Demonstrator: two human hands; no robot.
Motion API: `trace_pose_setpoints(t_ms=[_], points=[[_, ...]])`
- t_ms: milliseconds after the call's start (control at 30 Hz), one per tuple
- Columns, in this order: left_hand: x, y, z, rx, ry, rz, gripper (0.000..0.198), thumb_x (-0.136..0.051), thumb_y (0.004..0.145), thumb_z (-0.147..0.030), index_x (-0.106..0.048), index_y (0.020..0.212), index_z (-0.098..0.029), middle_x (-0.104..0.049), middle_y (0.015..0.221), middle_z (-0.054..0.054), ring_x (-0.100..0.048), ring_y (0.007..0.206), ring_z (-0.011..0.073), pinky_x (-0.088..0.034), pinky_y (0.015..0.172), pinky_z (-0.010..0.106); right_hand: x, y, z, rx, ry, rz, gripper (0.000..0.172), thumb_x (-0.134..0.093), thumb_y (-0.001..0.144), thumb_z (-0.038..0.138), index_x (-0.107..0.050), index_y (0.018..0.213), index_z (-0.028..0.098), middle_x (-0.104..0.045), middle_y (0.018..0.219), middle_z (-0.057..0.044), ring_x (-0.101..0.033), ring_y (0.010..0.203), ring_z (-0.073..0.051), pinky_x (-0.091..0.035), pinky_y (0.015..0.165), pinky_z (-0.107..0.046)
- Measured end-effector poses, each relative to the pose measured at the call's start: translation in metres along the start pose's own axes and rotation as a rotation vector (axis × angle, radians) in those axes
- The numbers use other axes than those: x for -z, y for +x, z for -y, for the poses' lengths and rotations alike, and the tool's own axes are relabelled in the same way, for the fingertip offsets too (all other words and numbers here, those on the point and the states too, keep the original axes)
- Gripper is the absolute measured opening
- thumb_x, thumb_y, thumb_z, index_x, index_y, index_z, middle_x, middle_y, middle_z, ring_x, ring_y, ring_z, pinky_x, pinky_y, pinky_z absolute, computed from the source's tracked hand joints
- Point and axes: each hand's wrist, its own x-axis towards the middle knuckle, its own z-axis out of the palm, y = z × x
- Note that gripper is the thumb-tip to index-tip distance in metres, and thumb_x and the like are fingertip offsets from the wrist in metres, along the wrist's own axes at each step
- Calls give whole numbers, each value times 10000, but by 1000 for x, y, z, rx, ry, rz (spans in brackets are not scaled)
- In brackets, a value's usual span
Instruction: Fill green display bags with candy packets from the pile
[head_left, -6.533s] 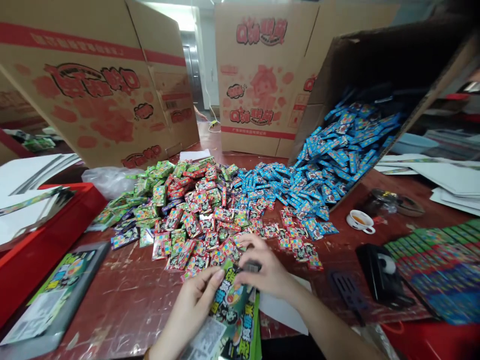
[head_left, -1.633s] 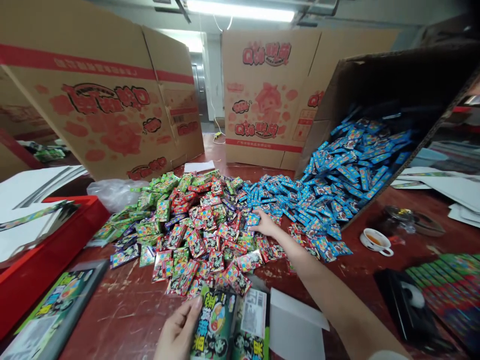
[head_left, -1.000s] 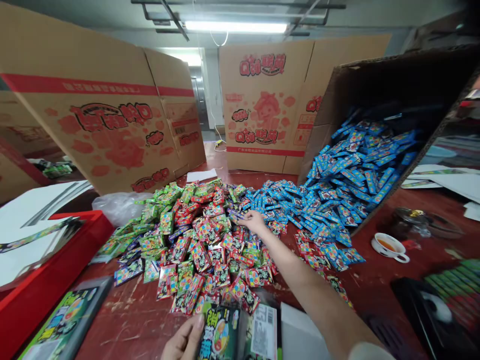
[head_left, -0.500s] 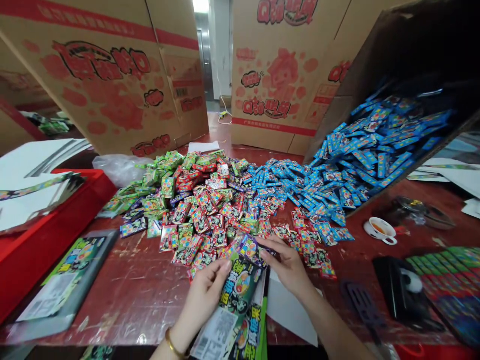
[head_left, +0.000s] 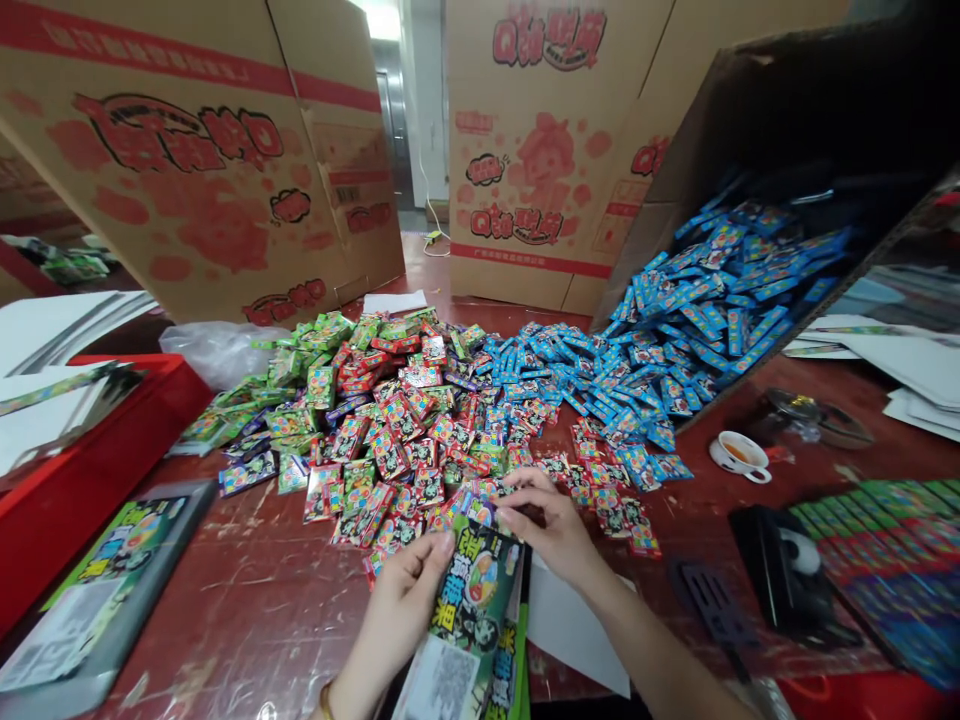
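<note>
My left hand [head_left: 409,595] is closed around the edge of a dark green printed candy bag [head_left: 476,590] that stands tilted in front of me. A small purple candy packet [head_left: 480,508] sits at the bag's upper end, partly hidden by it. My right hand [head_left: 555,530] has its thumb and fingers pinched at the packet's right end. Behind the held bag, a second green printed bag [head_left: 504,665] shows in part. Just beyond my hands lies a heap of red candy packets [head_left: 390,450], mixed with green and purple ones.
Blue packets [head_left: 675,330] spill from a tipped carton [head_left: 652,220] at right. A teacup [head_left: 739,457], black tape dispenser [head_left: 784,575] and dark slotted spatula [head_left: 716,605] lie right. At left are a red tray [head_left: 142,430] and a stacked bag [head_left: 112,570]. Cardboard boxes [head_left: 187,200] stand behind.
The purple packet has moved left and down to the bag's upper end, with my right hand following it. The bag is held more upright. The whole view has shifted slightly.
</note>
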Motion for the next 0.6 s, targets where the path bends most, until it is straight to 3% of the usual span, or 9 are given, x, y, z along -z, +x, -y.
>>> trace_pose_setpoints(t_ms=[133, 200, 267, 400, 500, 600], points=[[3, 2, 3, -12, 57, -36, 381, -566, 798, -506, -703, 847, -153, -653, 660, 17, -557, 636, 174, -454, 602, 247, -2, 14, 0, 68, -83, 119, 144, -676, 746, 339, -690, 691, 207, -518, 1224, -67, -501, 1142, -238, -395, 965, -350], [7, 2, 3, -15, 79, -67, 400, -567, 787, -526, -703, 865, -158, -669, 693, 22, -581, 682, 193, -469, 647, 263, 2, 43, -14, -29, -174, -8, 148, -630, 775, 345, -687, 762, 208, -553, 1189, -74, -529, 1108, -224, -424, 929, -336], [11, 2, 2, -10, 100, -98, 425, -568, 772, -549, -704, 876, -160, -684, 718, 27, -599, 720, 211, -479, 675, 273, 6, 83, -36, -238, -295, -231, 197, -567, 815, 340, -649, 901, 182, -609, 1088, -109, -582, 1010, -223, -470, 831, -333], [19, 2, 5, -13, 171, -161, 454, -564, 757, -578, -712, 850, -159, -696, 729, 31, -617, 745, 227, -488, 717, 288, 8, 150, -81, -446, -379, -255, 335, -762, 619, 255, -608, 894, 144, -667, 881, -111, -630, 894, -277, -470, 767, -351], [23, 4, 11, -11, 194, -244, 484, -585, 717, -609, -725, 857, -167, -716, 773, 39, -630, 826, 256, -489, 771, 301, 4, 168, -98, -558, -404, -242, 508, -837, 479, 159, -590, 923, 141, -660, 908, -103, -626, 900, -283, -466, 765, -350], [25, 4, 20, -10, 184, -335, 509, -616, 671, -632, -734, 856, -173, -729, 809, 44, -626, 893, 279, -477, 828, 319, -4, 170, -104, -615, -380, -242, 456, -796, 604, 218, -571, 990, 128, -634, 965, -88, -614, 895, -237, -473, 778, -358]])
